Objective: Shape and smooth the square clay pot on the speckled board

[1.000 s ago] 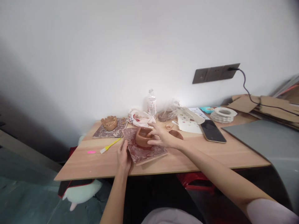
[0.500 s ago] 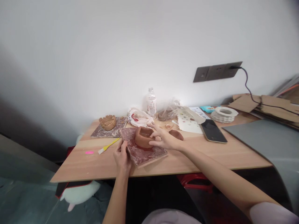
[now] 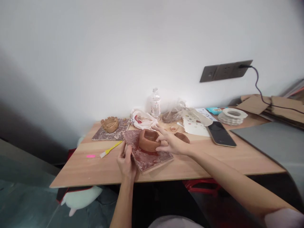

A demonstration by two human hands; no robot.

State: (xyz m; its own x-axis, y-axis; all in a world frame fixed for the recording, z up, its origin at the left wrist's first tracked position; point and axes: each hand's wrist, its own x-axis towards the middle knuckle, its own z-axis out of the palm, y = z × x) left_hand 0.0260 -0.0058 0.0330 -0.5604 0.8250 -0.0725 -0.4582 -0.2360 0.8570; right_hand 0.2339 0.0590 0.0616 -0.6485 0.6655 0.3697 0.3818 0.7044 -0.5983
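Observation:
A brown wet clay pot (image 3: 149,144) with an open top stands on a reddish-brown, clay-smeared board (image 3: 152,161). My left hand (image 3: 127,163) grips the board's left edge, its thumb on top and the other fingers partly hidden below. At the pot's right wall, my right hand (image 3: 172,143) has its thumb low on the outside and its fingers by the rim; exactly where the fingertips touch is hard to make out. Right of the pot, partly behind my right hand, lies a brown clay piece (image 3: 182,137).
A second board (image 3: 102,136) bears a lighter clay bowl (image 3: 110,125). Nearby lie a yellow brush (image 3: 110,149) and a pink strip (image 3: 90,156). Behind are a plastic bag (image 3: 144,119) and a bottle (image 3: 155,104). A phone (image 3: 221,134) and a white ring-shaped object (image 3: 232,117) lie rightward.
The camera view has shifted slightly. Both hands keep their places on the board and the pot, with the board and pot appearing a little further right.

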